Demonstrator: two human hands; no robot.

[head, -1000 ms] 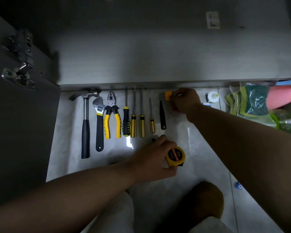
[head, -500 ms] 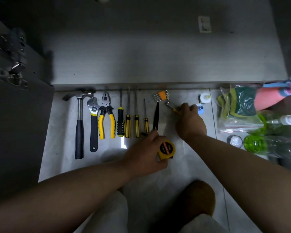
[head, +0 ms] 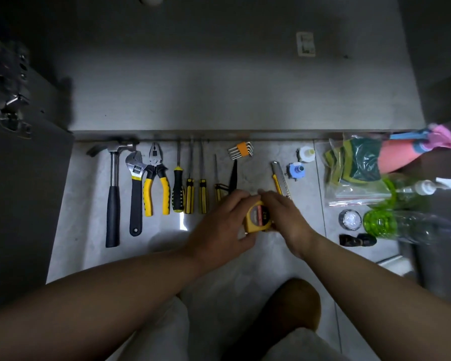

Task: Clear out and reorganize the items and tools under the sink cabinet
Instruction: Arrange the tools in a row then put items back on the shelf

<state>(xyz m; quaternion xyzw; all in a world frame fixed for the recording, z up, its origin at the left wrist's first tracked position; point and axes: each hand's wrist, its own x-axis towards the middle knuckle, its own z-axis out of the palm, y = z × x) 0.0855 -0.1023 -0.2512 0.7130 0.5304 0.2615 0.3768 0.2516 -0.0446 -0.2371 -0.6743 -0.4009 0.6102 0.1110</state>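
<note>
Sink-cabinet job, status entry. Everything in view lies outside on the floor tiles [head: 89,230] in front of the cabinet base [head: 219,105], so I judge the clearing-out largely done and the sorting under way. Laid side by side along the cabinet's front edge, heads toward it: claw hammer [head: 113,194], adjustable wrench [head: 135,188], yellow-handled pliers [head: 155,181], black-and-yellow screwdriver [head: 178,188], two yellow-handled screwdrivers [head: 189,195], a smaller screwdriver [head: 217,188], then a slim black tool [head: 233,175] I cannot identify, with the hex key set [head: 241,148] above it. Further right, the utility knife [head: 279,178] lies slightly askew, near a blue fitting [head: 295,171] and a white cap [head: 305,153]. The tape measure [head: 258,217] is off the floor, between the small screwdriver and the knife, nearer the person than the row. The left hand [head: 219,225] grips its left side with curled fingers; the right hand [head: 284,217] closes over its right and top edge. To the right, a bag of scouring pads [head: 357,168], green bottles [head: 380,222], a tape roll [head: 350,219] and a small dark object [head: 357,240] lie loosely grouped. Remaining, by my reading: place the tape measure, square up the knife, order the right-hand group, return everything inside.
</note>
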